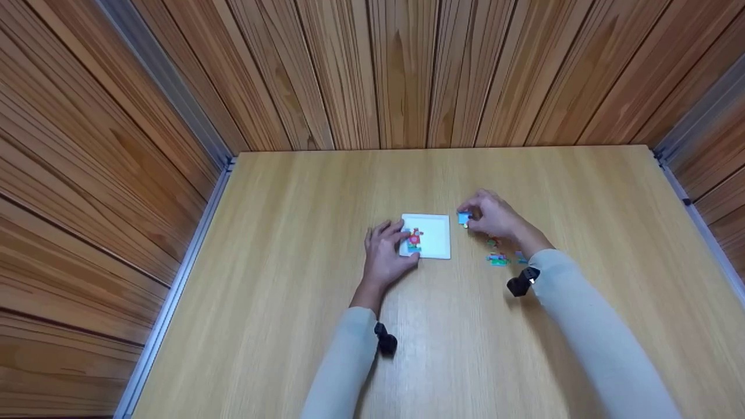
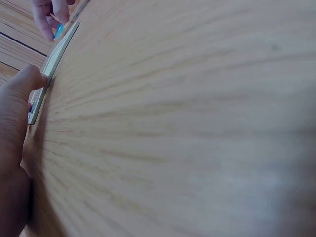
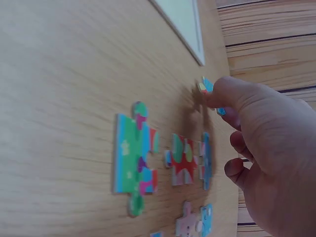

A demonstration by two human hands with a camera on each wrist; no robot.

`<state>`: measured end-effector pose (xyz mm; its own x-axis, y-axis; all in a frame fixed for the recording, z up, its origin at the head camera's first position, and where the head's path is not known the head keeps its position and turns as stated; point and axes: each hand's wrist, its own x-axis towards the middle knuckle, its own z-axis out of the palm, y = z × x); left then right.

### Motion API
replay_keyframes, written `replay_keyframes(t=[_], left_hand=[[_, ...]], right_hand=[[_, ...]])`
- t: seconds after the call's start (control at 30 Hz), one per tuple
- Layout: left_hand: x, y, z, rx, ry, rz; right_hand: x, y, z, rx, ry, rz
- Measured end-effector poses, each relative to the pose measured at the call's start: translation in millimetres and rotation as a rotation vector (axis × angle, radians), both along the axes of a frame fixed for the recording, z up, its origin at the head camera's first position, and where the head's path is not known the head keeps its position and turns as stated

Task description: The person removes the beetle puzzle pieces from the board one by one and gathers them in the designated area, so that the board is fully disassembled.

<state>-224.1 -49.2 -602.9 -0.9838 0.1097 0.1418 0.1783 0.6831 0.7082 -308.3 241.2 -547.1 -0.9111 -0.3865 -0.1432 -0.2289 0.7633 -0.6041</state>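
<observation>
The white square puzzle tray (image 1: 435,235) lies flat on the table, with joined puzzle pieces (image 1: 414,238) showing a red figure along its left side. My left hand (image 1: 387,256) holds the tray at its lower left, thumb at the near edge and fingers spread over the left side. To the right of the tray, my right hand (image 1: 495,216) pinches a mostly blue puzzle piece (image 1: 464,217) between thumb and fingers. In the right wrist view that piece shows a little yellow and red, and the fingers partly hide it.
Several loose puzzle pieces lie below my right hand: a green-edged one (image 3: 129,153), a red one (image 3: 183,160), a pink one (image 3: 186,223) and blue ones. Wood-plank walls (image 1: 401,75) rise behind the table (image 1: 279,244) and at both sides.
</observation>
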Motion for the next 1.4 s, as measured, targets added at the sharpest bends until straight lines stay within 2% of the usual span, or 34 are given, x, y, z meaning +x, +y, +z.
replay_keyframes(t=[0.27,0.67,0.93,1.4], left_hand=[[-1.8,0.5,0.1,0.010,0.027,-0.010],[-3.0,2.4,-0.4,0.004,0.045,-0.016],[-1.3,0.2,-1.2,-0.006,0.031,-0.018],[-0.9,1.9,-1.7,-0.027,0.069,-0.013]], right_hand=[[0.0,-2,-4.4,0.031,0.059,0.024],[0.0,2,-3.3,-0.017,0.030,-0.003],[4.0,1,2.5,-0.010,0.004,-0.001],[15.9,-14,-0.1,-0.051,0.041,0.040]])
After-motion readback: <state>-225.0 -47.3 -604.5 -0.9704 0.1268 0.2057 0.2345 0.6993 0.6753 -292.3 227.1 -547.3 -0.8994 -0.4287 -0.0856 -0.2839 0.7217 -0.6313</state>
